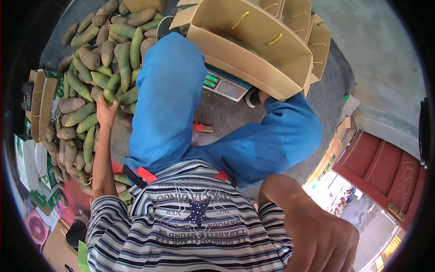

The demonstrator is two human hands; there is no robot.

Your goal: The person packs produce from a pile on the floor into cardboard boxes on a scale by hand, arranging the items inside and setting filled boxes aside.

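Head view: you sit on the ground in blue trousers (pixel 172 104) and a striped shirt (pixel 190 231). Your left hand (pixel 106 111) reaches out to your left and its fingers close around one green fruit (pixel 108 96) at the near edge of a large heap of green and brownish fruits (pixel 97 50) spread on the floor. Your right hand (pixel 324 240) hangs low at the right, close to the camera, fingers loosely curled and holding nothing. A digital scale (pixel 225 85) stands ahead between your knees, with an open cardboard box (pixel 253 43) resting just behind it.
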